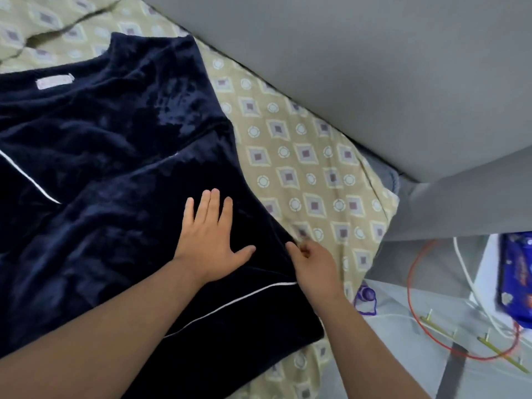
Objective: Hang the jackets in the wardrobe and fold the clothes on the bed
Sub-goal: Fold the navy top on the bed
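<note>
One garment is in view: a navy-blue plush top [115,168] with white piping, spread open on the bed's beige diamond-patterned sheet [302,156]. Your left hand [210,243] presses it flat, fingers straight and spread. Your right hand [313,263] pinches its side edge, fingers curled. Folding looks barely begun; no wardrobe or jackets show.

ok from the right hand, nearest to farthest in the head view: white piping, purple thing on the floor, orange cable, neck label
1. white piping, hem of the navy garment, beside the right hand
2. purple thing, floor beside the bed
3. orange cable, further right
4. neck label, far upper left
</note>
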